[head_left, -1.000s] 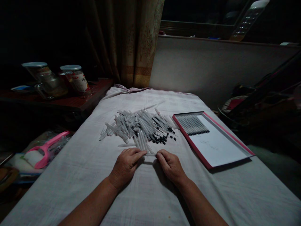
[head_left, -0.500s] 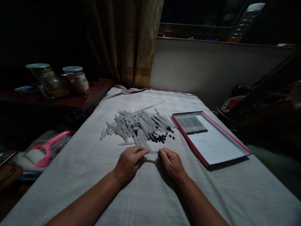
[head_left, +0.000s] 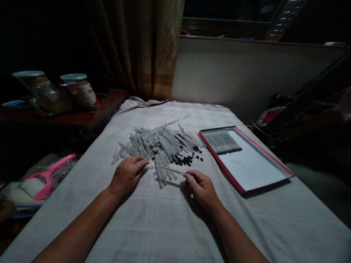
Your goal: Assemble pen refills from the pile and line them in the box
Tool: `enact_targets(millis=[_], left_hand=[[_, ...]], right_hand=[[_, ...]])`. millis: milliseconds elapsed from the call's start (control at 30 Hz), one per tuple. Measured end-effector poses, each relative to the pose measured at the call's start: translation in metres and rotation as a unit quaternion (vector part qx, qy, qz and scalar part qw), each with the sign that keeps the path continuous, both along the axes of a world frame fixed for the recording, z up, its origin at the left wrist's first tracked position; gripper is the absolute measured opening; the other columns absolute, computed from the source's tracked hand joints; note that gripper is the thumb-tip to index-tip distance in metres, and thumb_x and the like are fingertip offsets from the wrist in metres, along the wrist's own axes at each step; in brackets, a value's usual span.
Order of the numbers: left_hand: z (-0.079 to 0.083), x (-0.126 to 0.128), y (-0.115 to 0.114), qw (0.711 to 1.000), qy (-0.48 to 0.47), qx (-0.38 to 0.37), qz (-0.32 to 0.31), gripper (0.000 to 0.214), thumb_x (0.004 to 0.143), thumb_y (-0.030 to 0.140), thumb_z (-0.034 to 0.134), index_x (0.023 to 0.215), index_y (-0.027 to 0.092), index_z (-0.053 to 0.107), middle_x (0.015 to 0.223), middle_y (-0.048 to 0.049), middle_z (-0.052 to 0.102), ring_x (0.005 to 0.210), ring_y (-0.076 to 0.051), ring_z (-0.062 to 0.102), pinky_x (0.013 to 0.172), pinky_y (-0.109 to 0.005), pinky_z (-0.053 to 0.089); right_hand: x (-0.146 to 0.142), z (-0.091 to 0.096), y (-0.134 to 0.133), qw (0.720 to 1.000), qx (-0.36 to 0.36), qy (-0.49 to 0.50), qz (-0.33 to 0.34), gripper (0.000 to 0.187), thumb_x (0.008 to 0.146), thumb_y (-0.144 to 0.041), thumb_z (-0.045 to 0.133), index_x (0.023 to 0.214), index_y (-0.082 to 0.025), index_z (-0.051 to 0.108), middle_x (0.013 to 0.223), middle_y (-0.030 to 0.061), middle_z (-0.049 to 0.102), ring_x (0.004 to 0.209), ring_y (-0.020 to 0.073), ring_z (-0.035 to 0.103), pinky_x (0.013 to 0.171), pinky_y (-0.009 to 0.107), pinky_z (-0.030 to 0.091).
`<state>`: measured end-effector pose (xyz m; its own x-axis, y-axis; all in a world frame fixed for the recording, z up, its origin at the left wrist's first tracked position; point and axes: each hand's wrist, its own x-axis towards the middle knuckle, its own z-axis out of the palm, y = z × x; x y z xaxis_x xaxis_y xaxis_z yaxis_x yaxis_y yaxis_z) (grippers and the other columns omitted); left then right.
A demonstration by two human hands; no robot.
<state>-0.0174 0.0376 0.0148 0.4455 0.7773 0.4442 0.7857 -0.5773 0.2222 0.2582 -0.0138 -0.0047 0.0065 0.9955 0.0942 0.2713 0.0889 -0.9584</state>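
A pile of white pen tubes with black tips [head_left: 160, 148] lies on the white cloth [head_left: 170, 219]. My left hand [head_left: 126, 176] rests at the pile's near left edge, its fingers curled onto one loose tube [head_left: 149, 167]. My right hand [head_left: 201, 189] is closed in a pinch on the end of a thin white tube [head_left: 171, 170] that slants up to the left over the pile's near edge. A red-rimmed white box [head_left: 248, 168] to the right holds a row of tubes [head_left: 223, 142] at its far end.
Two lidded jars [head_left: 61, 90] stand on a dark wooden shelf [head_left: 82, 117] at the left. Below it lies a pink-handled tool [head_left: 48, 175]. A curtain [head_left: 153, 51] hangs behind the cloth. Dark clutter [head_left: 301, 117] fills the right side.
My left hand has let go of the shared tube and moved left to the pile's near edge. My right hand still holds that tube, now tilted toward the pile.
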Motion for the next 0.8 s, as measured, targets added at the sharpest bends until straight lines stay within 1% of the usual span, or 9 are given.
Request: enact_targets(millis=[67,133,233,333,433,567,667,733,800], left_hand=[[0.000,-0.009,0.005,0.999,0.029,-0.011,0.030,0.023,0.091,0.025,0.052,0.100,0.023,0.073,0.101,-0.0085,0.069,0.090,-0.025,0.062,0.078,-0.038,0.048],[0.000,-0.012,0.009,0.998,0.050,-0.021,0.045,0.025,0.090,0.024,0.051,0.103,0.025,0.073,0.105,-0.0093,0.067,0.095,-0.027,0.060,0.080,-0.040,0.048],[0.001,-0.012,0.014,0.996,0.068,-0.038,0.052,0.026,0.090,0.025,0.053,0.105,0.027,0.074,0.109,-0.0099,0.065,0.099,-0.029,0.058,0.083,-0.044,0.047],[0.003,-0.012,0.020,0.994,0.085,-0.047,0.052,0.023,0.087,0.025,0.056,0.101,0.027,0.075,0.112,-0.0107,0.063,0.103,-0.031,0.057,0.085,-0.047,0.046],[0.006,-0.014,0.024,0.993,0.092,-0.052,0.046,0.019,0.085,0.024,0.059,0.096,0.025,0.074,0.114,-0.0116,0.063,0.105,-0.032,0.056,0.086,-0.048,0.045],[0.008,-0.014,0.020,0.997,0.058,-0.042,0.037,0.015,0.087,0.026,0.057,0.095,0.021,0.069,0.114,-0.0115,0.064,0.106,-0.031,0.057,0.090,-0.048,0.044],[0.006,-0.012,0.014,0.999,0.006,-0.028,0.024,0.017,0.091,0.026,0.050,0.096,0.019,0.065,0.106,-0.0101,0.067,0.100,-0.027,0.059,0.089,-0.043,0.045],[0.003,-0.009,0.010,0.999,-0.013,-0.028,0.027,0.020,0.092,0.027,0.048,0.101,0.019,0.065,0.100,-0.0091,0.068,0.096,-0.026,0.060,0.086,-0.041,0.046],[-0.001,-0.006,0.010,0.999,-0.008,-0.034,0.035,0.024,0.093,0.028,0.048,0.107,0.020,0.066,0.100,-0.0091,0.068,0.094,-0.026,0.060,0.084,-0.040,0.046]], right_hand=[[0.000,0.001,0.001,1.000,-0.009,0.015,-0.007,0.032,0.085,-0.046,0.057,0.080,-0.016,0.066,0.058,-0.0004,0.056,0.049,0.0112,0.047,0.044,0.022,0.037],[-0.001,0.002,0.001,1.000,-0.017,0.020,-0.010,0.033,0.084,-0.046,0.057,0.079,-0.015,0.066,0.058,-0.0007,0.055,0.049,0.0111,0.046,0.045,0.022,0.037],[-0.003,0.005,0.000,1.000,-0.024,0.013,-0.011,0.032,0.082,-0.046,0.059,0.078,-0.015,0.066,0.057,-0.0008,0.054,0.049,0.0113,0.047,0.046,0.023,0.037],[-0.003,0.006,0.001,0.999,-0.029,0.010,-0.013,0.032,0.081,-0.046,0.060,0.079,-0.015,0.067,0.057,-0.0009,0.054,0.050,0.0114,0.048,0.046,0.023,0.038],[-0.002,0.004,0.001,0.999,-0.034,0.014,-0.014,0.033,0.081,-0.046,0.061,0.081,-0.015,0.068,0.057,-0.0009,0.054,0.049,0.0111,0.047,0.046,0.023,0.038],[-0.001,0.000,0.001,0.999,-0.028,0.023,-0.013,0.033,0.082,-0.046,0.060,0.086,-0.014,0.070,0.057,-0.0002,0.056,0.049,0.0108,0.047,0.045,0.022,0.038],[0.000,0.000,0.001,0.999,-0.032,0.039,-0.009,0.034,0.083,-0.045,0.060,0.088,-0.014,0.071,0.059,0.0003,0.057,0.049,0.0107,0.048,0.045,0.022,0.039],[-0.001,0.002,0.001,0.998,-0.041,0.052,-0.015,0.034,0.081,-0.046,0.061,0.088,-0.014,0.070,0.059,0.0002,0.058,0.049,0.0108,0.048,0.046,0.023,0.039],[-0.001,0.004,0.001,0.997,-0.047,0.058,-0.023,0.035,0.079,-0.047,0.063,0.086,-0.014,0.070,0.057,-0.0004,0.057,0.049,0.0110,0.048,0.047,0.023,0.039]])
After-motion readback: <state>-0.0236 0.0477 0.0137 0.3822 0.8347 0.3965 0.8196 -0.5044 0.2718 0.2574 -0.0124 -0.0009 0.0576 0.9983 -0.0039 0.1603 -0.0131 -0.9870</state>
